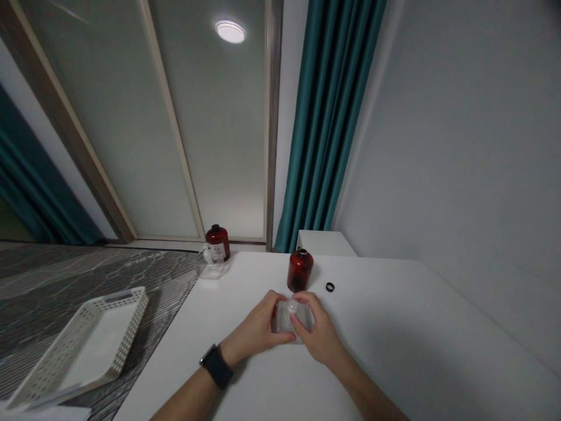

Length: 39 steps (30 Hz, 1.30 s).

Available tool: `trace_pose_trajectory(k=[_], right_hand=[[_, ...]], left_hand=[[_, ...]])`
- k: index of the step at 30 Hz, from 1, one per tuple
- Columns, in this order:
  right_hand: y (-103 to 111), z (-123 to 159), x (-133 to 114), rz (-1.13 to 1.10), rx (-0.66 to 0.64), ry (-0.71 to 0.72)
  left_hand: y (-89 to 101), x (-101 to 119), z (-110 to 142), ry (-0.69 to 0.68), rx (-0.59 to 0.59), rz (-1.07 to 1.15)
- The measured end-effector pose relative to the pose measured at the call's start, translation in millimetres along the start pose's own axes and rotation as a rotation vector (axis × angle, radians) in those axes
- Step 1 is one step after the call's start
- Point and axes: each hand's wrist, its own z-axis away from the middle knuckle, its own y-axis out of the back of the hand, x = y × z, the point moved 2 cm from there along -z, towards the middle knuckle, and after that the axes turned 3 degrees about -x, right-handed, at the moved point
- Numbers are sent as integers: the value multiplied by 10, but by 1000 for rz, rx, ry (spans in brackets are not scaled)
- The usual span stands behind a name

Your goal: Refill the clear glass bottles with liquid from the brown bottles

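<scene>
A clear, squarish plastic piece (pixel 283 320) with a small whitish round part (pixel 292 305) on top lies between my hands on the white table. My left hand (pixel 264 327), with a dark watch on its wrist, grips the left side with thumb and fingers. My right hand (pixel 316 327) closes its thumb and index finger around the round part. Just beyond my hands stands an uncapped red-brown bottle (pixel 300 272), upright. A black ring (pixel 330 287) lies to its right.
At the table's far left corner stands a labelled red-brown bottle (pixel 218 242) with a black top, beside another clear piece (pixel 211 270). A white perforated basket (pixel 127 301) sits lower left over the grey patterned floor. A white box (pixel 326 242) adjoins the table's far edge.
</scene>
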Motion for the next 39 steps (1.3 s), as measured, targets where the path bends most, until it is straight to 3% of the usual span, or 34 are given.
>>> trace_pose_trajectory(k=[9, 16, 22, 39], right_hand=[[26, -6, 37, -77, -93, -66], [4, -28, -13, -53, 10, 50], [-22, -4, 34, -33, 16, -25], [2, 71, 79, -34, -37, -45]], left_hand=[[6, -12, 5, 7, -20, 8], [1, -4, 10, -6, -8, 11], [3, -3, 9, 6, -8, 19], [4, -5, 3, 22, -24, 23]])
